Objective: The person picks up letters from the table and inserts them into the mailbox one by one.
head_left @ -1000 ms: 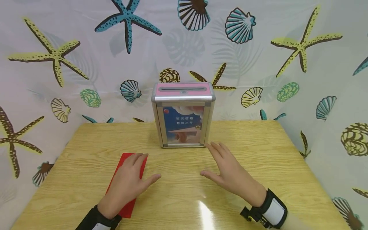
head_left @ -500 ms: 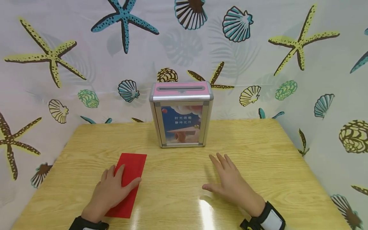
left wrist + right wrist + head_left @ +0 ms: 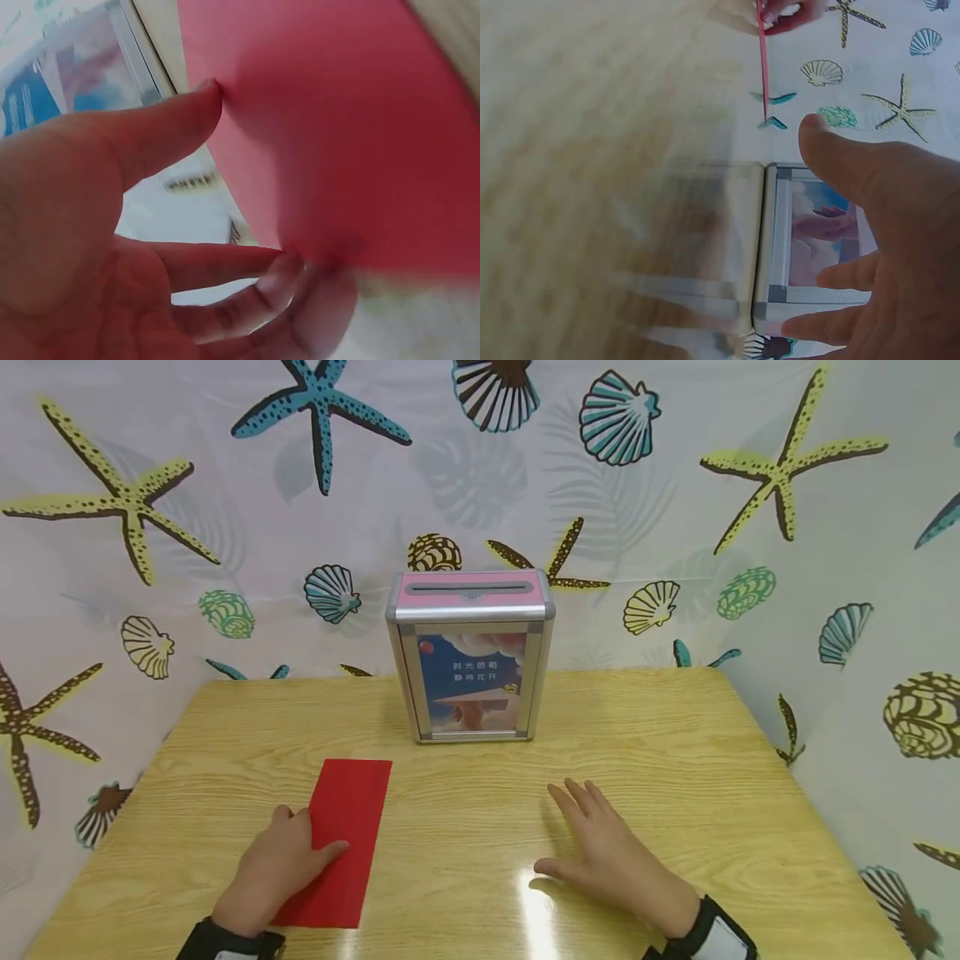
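A flat red envelope (image 3: 348, 835) lies lengthwise on the left of the wooden table. Its left edge is gripped by my left hand (image 3: 273, 868), thumb over the top face and the other fingers curled at the side. In the left wrist view the thumb and fingertips press against the red envelope (image 3: 360, 135), the fingertips partly hidden. My right hand (image 3: 611, 860) holds nothing; it hovers low over the right of the table, fingers spread and thumb pointing left. In the right wrist view, the envelope (image 3: 764, 67) appears edge-on as a thin strip.
An upright silver-framed letter box (image 3: 471, 681) stands at the back middle, with a slot (image 3: 468, 587) in its pink top and a small lock (image 3: 511, 688) on its front. Behind the wooden table (image 3: 637, 727) hangs a white cloth (image 3: 262, 527) printed with starfish and shells.
My left hand has come back and down to the envelope's left edge and gripped it. The envelope has shifted slightly right. My right hand has lowered a little toward me.
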The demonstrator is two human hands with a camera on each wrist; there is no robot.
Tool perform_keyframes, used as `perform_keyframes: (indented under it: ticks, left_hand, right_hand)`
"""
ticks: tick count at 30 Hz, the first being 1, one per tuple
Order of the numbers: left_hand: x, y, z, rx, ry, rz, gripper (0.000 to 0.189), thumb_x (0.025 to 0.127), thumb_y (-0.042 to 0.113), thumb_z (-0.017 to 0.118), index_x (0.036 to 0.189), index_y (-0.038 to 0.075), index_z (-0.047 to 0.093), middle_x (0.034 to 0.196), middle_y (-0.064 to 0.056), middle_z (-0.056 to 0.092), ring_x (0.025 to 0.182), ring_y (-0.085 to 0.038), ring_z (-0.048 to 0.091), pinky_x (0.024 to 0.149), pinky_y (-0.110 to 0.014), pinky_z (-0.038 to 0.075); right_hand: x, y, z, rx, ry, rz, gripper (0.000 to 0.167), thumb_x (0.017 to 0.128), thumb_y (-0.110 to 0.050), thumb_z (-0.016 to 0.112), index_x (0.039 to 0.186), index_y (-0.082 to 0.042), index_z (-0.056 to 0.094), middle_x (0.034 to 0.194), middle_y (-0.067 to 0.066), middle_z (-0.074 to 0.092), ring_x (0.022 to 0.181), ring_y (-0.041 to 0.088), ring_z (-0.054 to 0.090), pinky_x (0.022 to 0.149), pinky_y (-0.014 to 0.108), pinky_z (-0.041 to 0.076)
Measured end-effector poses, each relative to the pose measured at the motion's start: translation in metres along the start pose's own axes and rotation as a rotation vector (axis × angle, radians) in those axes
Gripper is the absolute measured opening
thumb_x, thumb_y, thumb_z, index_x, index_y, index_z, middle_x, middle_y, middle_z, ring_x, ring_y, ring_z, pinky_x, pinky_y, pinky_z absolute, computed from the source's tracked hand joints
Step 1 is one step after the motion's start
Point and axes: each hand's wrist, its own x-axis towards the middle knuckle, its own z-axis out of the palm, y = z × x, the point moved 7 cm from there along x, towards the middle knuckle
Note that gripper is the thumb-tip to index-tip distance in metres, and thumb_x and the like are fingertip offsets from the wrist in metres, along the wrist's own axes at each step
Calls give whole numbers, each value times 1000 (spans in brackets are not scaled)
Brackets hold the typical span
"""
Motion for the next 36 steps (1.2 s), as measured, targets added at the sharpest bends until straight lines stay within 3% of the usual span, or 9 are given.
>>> perform_keyframes:
  ticks: [6,10,13,19,25,30,36]
  left_hand:
    - [-2,47,14,-55,-102,76,95,84,40,84,137,-26,41,103,-23,64,83,-23,64,77,-40,59]
    - [-3,82,25,-33,-131,120,104,82,40,86,146,-23,33,110,-25,66,93,-28,68,82,-43,61]
    - [-3,109,34,6,-142,152,104,82,43,86,149,-17,35,112,-26,66,96,-31,70,83,-44,61]
    - [-7,148,51,45,-174,232,102,83,48,83,150,-14,38,94,-19,70,80,-24,70,73,-38,60]
    - [-12,166,56,113,-169,306,100,85,53,80,148,-14,42,77,-12,69,67,-19,68,64,-35,59]
    - [-14,171,56,171,-125,339,100,83,60,78,144,-13,49,74,-10,69,68,-20,70,61,-36,60]
    - [-14,172,56,170,-97,358,99,83,63,77,143,-11,51,72,-8,67,64,-18,67,57,-33,57]
  right_hand:
    - [-2,-6,11,-8,-40,-69,86,90,-56,73,153,-4,45,157,28,41,146,56,34,109,69,42]
    - [1,-12,15,-46,-35,-126,77,93,-52,72,147,-1,52,152,27,47,141,54,42,110,63,45]
    - [5,-16,17,-84,-25,-162,70,94,-48,72,143,0,56,149,27,51,138,53,46,110,61,45]
    - [17,-25,23,-206,9,-238,62,95,-40,73,137,3,59,141,26,56,131,47,53,109,56,48]
    - [35,-34,24,-320,46,-269,58,92,-39,77,131,3,64,127,20,59,113,37,57,95,50,53]
    - [56,-37,26,-233,-7,-225,59,94,-34,76,135,6,61,120,18,57,105,31,54,92,44,54]
    - [78,-29,29,-125,-33,-77,50,94,-28,77,128,5,63,107,13,53,95,26,53,84,41,52]
